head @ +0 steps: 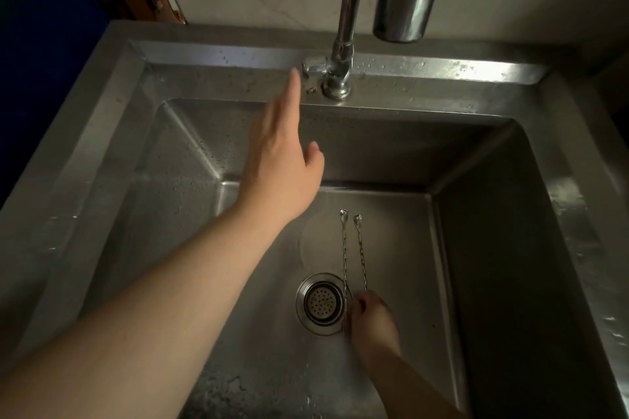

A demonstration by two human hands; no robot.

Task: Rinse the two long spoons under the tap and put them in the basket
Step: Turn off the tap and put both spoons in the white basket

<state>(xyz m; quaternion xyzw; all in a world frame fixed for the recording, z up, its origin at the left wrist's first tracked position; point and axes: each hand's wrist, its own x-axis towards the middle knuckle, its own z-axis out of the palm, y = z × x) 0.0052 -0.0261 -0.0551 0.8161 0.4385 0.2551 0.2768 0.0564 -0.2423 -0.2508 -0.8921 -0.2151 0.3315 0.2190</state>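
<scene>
We see the left hand stretched flat, fingers extended, fingertips just at the tap handle on the sink's back ledge. Right hand is low in the basin beside the drain strainer, fingers closed around two long spoons, bowls pointing away. Tap spout overhead, no water visible.

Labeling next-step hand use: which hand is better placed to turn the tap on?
Left. The left hand is open, fingertips right beside the tap handle at the sink's back rim. The right hand is low in the basin, shut on the two long spoons.
</scene>
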